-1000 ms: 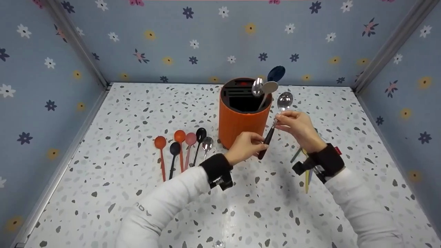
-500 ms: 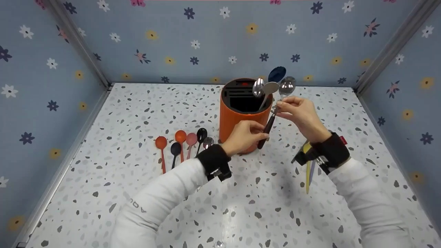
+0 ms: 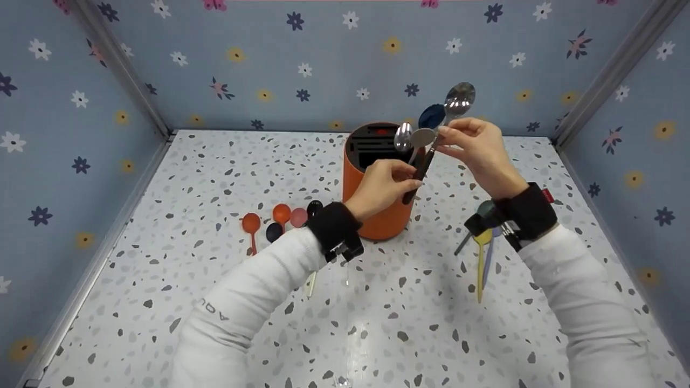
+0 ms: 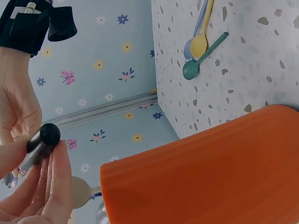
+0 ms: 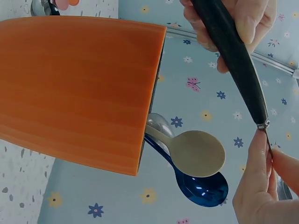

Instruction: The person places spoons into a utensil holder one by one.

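A large spoon [image 3: 460,98] with a shiny metal bowl and a dark handle is held aslant, bowl up, in front of an orange utensil holder [image 3: 380,221]. My left hand [image 3: 380,186] pinches the lower end of its handle [image 5: 233,60]. Near the neck, my right hand [image 3: 480,151] pinches the same spoon between thumb and fingers. Inside the holder stand a small silver spoon [image 3: 403,137], a beige spoon [image 5: 196,153] and a dark blue spoon [image 5: 205,190], bowls up. The held spoon's lower end is outside the holder, at rim height or a little below.
Left of the holder several spoons lie on the speckled table, among them an orange-red spoon [image 3: 251,222] and a pink spoon [image 3: 298,217], partly hidden by my left arm. On the right lie yellow [image 4: 198,45], purple and green [image 4: 190,70] spoons. Flowered walls enclose the table.
Both hands have lifted the metal spoon up along the holder's front right side. Its bowl has risen from beside the rim to above the blue spoon. Both grips look unchanged.
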The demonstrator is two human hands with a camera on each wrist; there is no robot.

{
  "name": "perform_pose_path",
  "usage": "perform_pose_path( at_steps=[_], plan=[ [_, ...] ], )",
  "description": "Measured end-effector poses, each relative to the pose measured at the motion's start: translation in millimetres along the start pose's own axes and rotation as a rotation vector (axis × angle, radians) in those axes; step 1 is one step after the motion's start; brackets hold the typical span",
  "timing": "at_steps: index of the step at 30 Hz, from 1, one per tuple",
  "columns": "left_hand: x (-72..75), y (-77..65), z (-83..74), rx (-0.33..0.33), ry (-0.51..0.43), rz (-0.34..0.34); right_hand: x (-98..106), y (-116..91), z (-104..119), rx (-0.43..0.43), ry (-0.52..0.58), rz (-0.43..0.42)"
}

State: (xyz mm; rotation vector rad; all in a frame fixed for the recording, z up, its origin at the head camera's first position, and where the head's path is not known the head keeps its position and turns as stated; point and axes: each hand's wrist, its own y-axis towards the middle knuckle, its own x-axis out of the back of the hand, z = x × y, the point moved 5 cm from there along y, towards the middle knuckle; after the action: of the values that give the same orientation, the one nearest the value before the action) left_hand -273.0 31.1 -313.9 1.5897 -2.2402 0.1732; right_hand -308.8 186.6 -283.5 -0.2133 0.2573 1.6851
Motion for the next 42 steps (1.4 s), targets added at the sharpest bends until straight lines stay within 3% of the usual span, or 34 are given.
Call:
perform_pose_path(
  at_steps=[13, 23, 30, 37, 42],
  plan=[
    [11.7, 21.4, -7.0, -0.019, 0.073, -0.013, -4, 10, 15, 0.088, 0.079, 0.003],
    [17.3, 33.0, -0.9, -0.021, 0.087, -0.057, -8, 18, 17, 0.119, 0.09, 0.003],
    [17.1, 39.7, 7.2, -0.025, 0.096, -0.095, -9, 21, 13, 0.174, 0.059, -0.024],
    [13.9, 40.8, 13.3, -0.008, 0.087, -0.09, -8, 22, 7, 0.189, 0.026, -0.033],
    [11.8, 41.2, 15.5, 0.002, 0.13, -0.066, -4, 22, 1, 0.219, -0.02, -0.024]
  ],
)
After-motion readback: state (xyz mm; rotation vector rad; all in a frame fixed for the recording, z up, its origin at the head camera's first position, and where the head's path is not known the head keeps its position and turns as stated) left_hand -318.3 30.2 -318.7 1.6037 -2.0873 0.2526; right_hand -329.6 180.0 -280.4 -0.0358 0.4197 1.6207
